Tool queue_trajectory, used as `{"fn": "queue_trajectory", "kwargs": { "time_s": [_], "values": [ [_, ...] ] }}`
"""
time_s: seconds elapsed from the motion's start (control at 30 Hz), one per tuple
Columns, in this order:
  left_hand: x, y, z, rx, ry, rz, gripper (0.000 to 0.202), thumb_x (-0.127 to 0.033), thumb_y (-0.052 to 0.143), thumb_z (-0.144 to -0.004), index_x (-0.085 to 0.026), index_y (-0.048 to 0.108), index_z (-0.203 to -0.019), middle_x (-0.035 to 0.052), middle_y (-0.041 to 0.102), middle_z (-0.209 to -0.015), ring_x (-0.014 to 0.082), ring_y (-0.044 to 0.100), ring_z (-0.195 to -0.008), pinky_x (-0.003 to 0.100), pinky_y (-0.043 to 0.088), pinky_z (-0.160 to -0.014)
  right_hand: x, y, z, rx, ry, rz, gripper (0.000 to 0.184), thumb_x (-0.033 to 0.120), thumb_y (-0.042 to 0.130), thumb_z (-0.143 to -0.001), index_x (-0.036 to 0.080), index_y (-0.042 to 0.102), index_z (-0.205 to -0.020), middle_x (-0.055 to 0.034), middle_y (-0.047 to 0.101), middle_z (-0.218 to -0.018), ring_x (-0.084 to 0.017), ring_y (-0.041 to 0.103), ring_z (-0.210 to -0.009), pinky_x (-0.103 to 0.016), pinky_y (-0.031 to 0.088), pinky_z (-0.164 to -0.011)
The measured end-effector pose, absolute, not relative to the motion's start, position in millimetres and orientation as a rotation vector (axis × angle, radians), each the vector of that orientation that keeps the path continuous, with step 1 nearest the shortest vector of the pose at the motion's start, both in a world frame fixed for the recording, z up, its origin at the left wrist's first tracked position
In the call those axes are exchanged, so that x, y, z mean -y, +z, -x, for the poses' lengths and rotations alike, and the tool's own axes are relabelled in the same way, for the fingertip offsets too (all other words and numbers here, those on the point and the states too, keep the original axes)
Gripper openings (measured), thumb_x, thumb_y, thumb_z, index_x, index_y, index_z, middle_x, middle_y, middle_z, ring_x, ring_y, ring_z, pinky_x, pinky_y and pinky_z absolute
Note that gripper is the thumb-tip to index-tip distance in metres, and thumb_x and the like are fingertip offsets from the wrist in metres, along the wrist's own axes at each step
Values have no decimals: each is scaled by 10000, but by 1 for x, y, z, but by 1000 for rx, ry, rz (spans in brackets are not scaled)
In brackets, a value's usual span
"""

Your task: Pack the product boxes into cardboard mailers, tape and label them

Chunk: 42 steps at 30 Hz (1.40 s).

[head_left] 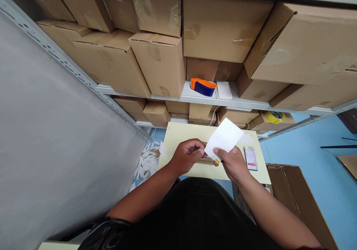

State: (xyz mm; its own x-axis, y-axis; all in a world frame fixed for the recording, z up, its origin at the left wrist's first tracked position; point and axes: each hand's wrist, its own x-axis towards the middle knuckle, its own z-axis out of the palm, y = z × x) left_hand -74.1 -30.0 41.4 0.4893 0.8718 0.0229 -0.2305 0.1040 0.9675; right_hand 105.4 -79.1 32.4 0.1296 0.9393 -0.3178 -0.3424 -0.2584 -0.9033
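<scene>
My right hand grips a white paper sheet, thumb on its face near the lower edge. A small yellow mark with fine print shows by that thumb, too small to read. My left hand is closed, with thumb and forefinger pinched at the sheet's lower left corner. Behind the hands, a brown cardboard piece lies on the pale yellow table, mostly hidden by them. To the right of my right hand rests a phone with a lit screen.
Cardboard boxes fill the metal shelves ahead. An orange and blue band and a white stack sit on one shelf. Yellow tape is at right. White scraps lie left; a large carton stands right.
</scene>
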Motion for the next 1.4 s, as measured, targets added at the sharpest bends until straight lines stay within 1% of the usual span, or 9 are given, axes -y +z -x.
{"fn": "queue_trajectory", "kwargs": {
  "time_s": [0.1,0.2,0.27,0.33,0.43,0.8,0.97,1.23,1.4],
  "values": [
    [31,40,72,-701,915,-1174,155,-296,687,-838,-167,650,-761,16,680,-762,145,640,-714,281,519,-722,70,18,-106,638,1457,1236,458,461,863,-723,209,658,-1045,-31,709,-884,-187,630,-716,-277,478,-549],
    [32,34,69,-756,941,-1165,152,-298,673,-846,-174,641,-765,9,663,-763,144,628,-726,280,511,-734,68,4,-109,644,1075,1397,599,414,889,-683,266,586,-1178,6,634,-975,-160,608,-783,-291,517,-688],
    [32,29,68,-780,956,-1172,151,-300,656,-853,-178,638,-766,3,640,-755,144,610,-728,280,502,-731,72,2,-111,791,773,1435,489,356,863,-717,275,615,-1131,3,599,-987,-165,590,-836,-325,516,-798],
    [31,24,67,-803,970,-1223,143,-296,650,-852,-184,640,-764,4,623,-774,147,589,-743,282,490,-734,78,7,-110,1045,656,1383,227,327,789,-803,267,678,-992,-18,608,-955,-194,592,-883,-360,497,-860],
    [31,20,66,-849,1018,-1375,119,-273,653,-845,-191,671,-761,16,599,-831,158,572,-798,285,471,-756,83,21,-103,1343,737,1337,55,314,718,-874,263,729,-857,-31,648,-866,-212,606,-835,-367,487,-804],
    [34,13,68,-992,1002,-1556,110,-182,616,-824,-194,692,-746,4,567,-817,146,560,-764,265,432,-695,73,18,-93,1334,945,1431,192,331,643,-893,240,742,-755,-14,707,-765,-193,623,-744,-315,479,-720],
    [32,-1,83,-1081,997,-1534,100,-189,593,-785,-192,641,-697,0,554,-818,139,535,-740,257,419,-678,62,5,-93,1114,988,1528,220,356,618,-859,219,681,-699,7,646,-664,-179,576,-665,-287,448,-640],
    [18,-85,178,-1498,865,-1442,146,-295,536,-729,-199,635,-681,6,591,-771,167,557,-749,268,439,-717,43,-6,-101,867,919,1522,171,369,630,-842,221,674,-769,29,604,-693,-155,515,-655,-270,417,-620],
    [28,-141,264,-1773,609,-1326,207,-383,539,-747,-199,604,-679,-8,622,-709,172,585,-712,252,438,-651,40,-9,-97,908,1022,1484,168,327,636,-825,216,655,-701,32,572,-640,-143,502,-622,-268,402,-601]
  ]
}}
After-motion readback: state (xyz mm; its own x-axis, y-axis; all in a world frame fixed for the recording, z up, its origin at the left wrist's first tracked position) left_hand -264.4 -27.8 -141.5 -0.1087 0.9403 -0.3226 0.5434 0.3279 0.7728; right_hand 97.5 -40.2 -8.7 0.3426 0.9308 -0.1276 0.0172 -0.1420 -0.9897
